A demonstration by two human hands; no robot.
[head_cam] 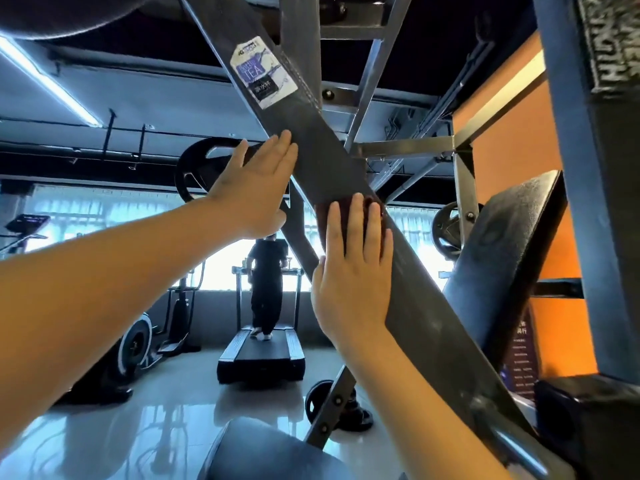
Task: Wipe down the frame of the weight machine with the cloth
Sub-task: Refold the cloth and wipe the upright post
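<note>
So from where I'm driving this, the wide grey painted steel beam (329,157) of the weight machine cuts right across the view, long axis running from about 11 o'clock at the top down to 5 o'clock at the bottom. The dark reddish-brown cloth (374,204) is pretty much dead centre, pinned flat on the beam's face under the right hand (353,271). Its fingers (353,223) are straight and spread, pressing rather than gripping, and only a bit of cloth peeks out past the fingertips and beside the pinky. The left hand (256,188) sits at roughly 10 o'clock from the cloth, further up the beam. It's flat too, with the fingers together and holding nothing, and the tips seem to rest against the beam's left edge, probably for bracing. The right hand is obviously the one doing the job. I reckon the wipe has to follow that diagonal: up toward the white and blue rectangular sticker (263,72) at 11 o'clock, or back down toward 5. The left hand is near the upward path, so it may need to shift.
</note>
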